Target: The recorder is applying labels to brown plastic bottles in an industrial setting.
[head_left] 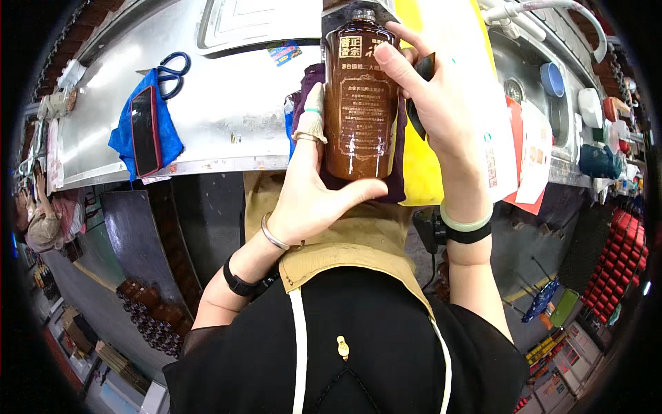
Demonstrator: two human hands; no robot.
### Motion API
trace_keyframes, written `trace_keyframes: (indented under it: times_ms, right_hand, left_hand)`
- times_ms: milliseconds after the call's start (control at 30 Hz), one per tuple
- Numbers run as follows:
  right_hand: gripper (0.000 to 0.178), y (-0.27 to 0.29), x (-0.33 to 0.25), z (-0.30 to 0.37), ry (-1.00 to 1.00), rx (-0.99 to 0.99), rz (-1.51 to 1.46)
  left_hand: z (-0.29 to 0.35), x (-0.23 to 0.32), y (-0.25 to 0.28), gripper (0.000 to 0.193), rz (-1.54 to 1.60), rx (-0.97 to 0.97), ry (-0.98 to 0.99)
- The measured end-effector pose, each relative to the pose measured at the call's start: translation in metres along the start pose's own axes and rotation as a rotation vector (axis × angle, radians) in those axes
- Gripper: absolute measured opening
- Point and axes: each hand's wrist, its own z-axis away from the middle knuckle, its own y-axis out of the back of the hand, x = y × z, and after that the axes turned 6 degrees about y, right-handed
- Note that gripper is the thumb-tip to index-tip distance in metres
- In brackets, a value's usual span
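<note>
A brown glass bottle (362,110) with gold print lies at the edge of the metal worktop, its clear-topped neck pointing away from me. My left hand (314,186) grips its lower left side, with the thumb stretched along the base and pale covers on some fingers. My right hand (438,96) presses thumb and fingers on the bottle's upper right side. A dark, thin, curved piece (415,114) is tucked in that right hand; its kind I cannot make out. Dark purple cloth (310,81) lies under and beside the bottle.
On the metal worktop (227,117) at left lie blue-handled scissors (174,74) and a phone (144,131) on a blue cloth (169,134). A yellow sheet (422,169) and white and red papers (534,152) lie at right, beside a sink holding a blue cup (552,79).
</note>
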Motion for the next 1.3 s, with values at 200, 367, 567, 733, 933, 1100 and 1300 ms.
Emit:
trace_keyframes:
  times_ms: [200, 367, 567, 733, 933, 1100, 1300]
  right_hand:
    - [0.064, -0.001, 0.000, 0.004, 0.031, 0.054, -0.137]
    - [0.050, 0.000, -0.012, 0.006, 0.031, 0.040, -0.206]
    - [0.049, 0.002, -0.012, 0.003, 0.048, -0.009, -0.247]
    - [0.062, 0.012, 0.001, 0.005, -0.136, 0.013, -0.276]
    - [0.062, 0.007, 0.004, 0.005, -0.212, 0.037, -0.237]
    - [0.050, 0.004, 0.003, 0.004, -0.239, 0.094, -0.249]
    - [0.056, 0.000, 0.001, 0.003, -0.056, 0.038, -0.103]
  left_hand:
    - [-0.012, 0.003, 0.011, 0.117, -0.398, 0.046, 0.002]
    - [-0.027, 0.007, 0.024, 0.109, -0.409, -0.058, 0.109]
    - [-0.025, 0.006, 0.021, 0.094, -0.377, -0.016, 0.071]
    - [-0.012, 0.007, 0.007, 0.110, -0.661, 0.205, -0.185]
    - [-0.007, 0.001, 0.006, 0.095, -0.692, 0.274, -0.184]
    - [-0.010, 0.007, 0.005, 0.089, -0.770, 0.272, -0.267]
    - [-0.013, 0.001, 0.012, 0.105, -0.526, 0.136, -0.145]
